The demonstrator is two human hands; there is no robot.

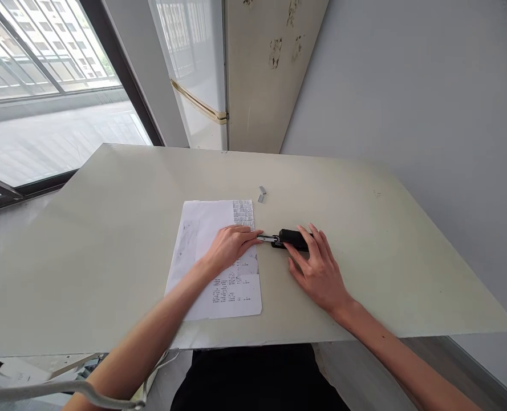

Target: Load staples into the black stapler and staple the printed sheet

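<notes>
Left hand [230, 246] pinches the metal rail [268, 238] of a black stapler [293, 237] grasped by the right hand [320, 275]; rail adjustment seems underway, needing steadiness.

Bright daylight from the left window [43, 51], wide-angle stretch at edges

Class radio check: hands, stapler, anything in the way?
Left hand pinching metal rail of stapler, over paper. Right hand holding black body. Staple strips beyond, apart from hands.
</notes>
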